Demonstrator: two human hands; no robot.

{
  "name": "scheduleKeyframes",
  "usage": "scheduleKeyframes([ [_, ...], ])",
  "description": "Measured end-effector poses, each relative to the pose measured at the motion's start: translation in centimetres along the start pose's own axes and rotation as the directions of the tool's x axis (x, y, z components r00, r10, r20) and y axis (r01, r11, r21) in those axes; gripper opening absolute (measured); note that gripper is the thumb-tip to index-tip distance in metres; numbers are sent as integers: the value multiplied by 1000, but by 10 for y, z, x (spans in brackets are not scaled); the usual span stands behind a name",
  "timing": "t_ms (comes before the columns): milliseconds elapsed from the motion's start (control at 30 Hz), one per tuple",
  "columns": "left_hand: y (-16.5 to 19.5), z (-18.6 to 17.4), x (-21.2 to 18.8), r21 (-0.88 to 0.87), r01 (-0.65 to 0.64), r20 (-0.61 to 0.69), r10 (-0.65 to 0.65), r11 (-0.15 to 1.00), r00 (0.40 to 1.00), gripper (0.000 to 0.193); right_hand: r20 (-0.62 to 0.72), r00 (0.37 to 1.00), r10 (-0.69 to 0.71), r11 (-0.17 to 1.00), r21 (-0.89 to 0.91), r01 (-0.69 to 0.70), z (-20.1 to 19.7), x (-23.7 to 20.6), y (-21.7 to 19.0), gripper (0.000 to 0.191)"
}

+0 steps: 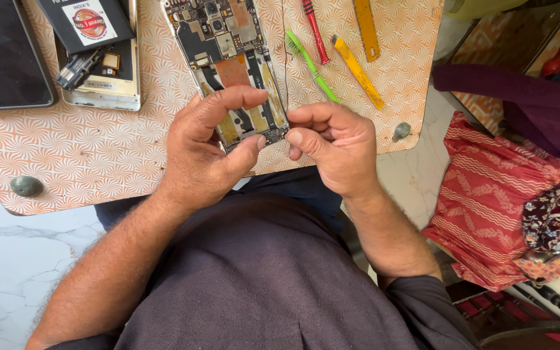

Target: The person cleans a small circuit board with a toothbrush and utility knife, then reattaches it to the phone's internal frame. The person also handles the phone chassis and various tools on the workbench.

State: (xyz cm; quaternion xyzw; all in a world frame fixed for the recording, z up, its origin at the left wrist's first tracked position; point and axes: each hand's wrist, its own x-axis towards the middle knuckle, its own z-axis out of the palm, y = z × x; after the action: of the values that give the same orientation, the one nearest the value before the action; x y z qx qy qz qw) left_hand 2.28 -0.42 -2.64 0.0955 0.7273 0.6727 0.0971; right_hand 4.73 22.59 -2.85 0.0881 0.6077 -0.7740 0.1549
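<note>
Opened phone [228,61] — lower end apparently pinched in left grip [212,146].

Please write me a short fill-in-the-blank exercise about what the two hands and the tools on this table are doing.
1. Both hands hold an opened phone whose ____ are exposed.
2. The left hand pinches the phone's near end between its forefinger and ____.
3. Just beyond the right hand lies a slim pry tool coloured ____.
4. The table has a patterned top of white and ____.

Missing words: circuit boards; thumb; green; orange
</note>
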Motion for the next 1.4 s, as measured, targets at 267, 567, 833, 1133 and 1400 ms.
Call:
scheduleKeyframes([
  [267,0,0,-1,-79,27,-15,-29,997,999,41,-62,994,-86,989,-124,78,10,-5,8,20],
  [567,1,-2,0,107,-71,-20,73,992,997,34,-95,990,-103,991,-98,94,13,-7,16,19],
  [833,-1,-2,-1,154,-146,-30,152,977,988,27,-121,986,-116,993,-45,111,18,-7,20,18],
  [1133,-1,-3,-3,159,-147,-37,155,976,987,26,-129,985,-118,992,22,122,21,-6,24,19],
  [1400,-2,-6,-4,158,-147,-37,154,977,987,25,-104,987,-120,992,16,123,20,-7,22,18],
])
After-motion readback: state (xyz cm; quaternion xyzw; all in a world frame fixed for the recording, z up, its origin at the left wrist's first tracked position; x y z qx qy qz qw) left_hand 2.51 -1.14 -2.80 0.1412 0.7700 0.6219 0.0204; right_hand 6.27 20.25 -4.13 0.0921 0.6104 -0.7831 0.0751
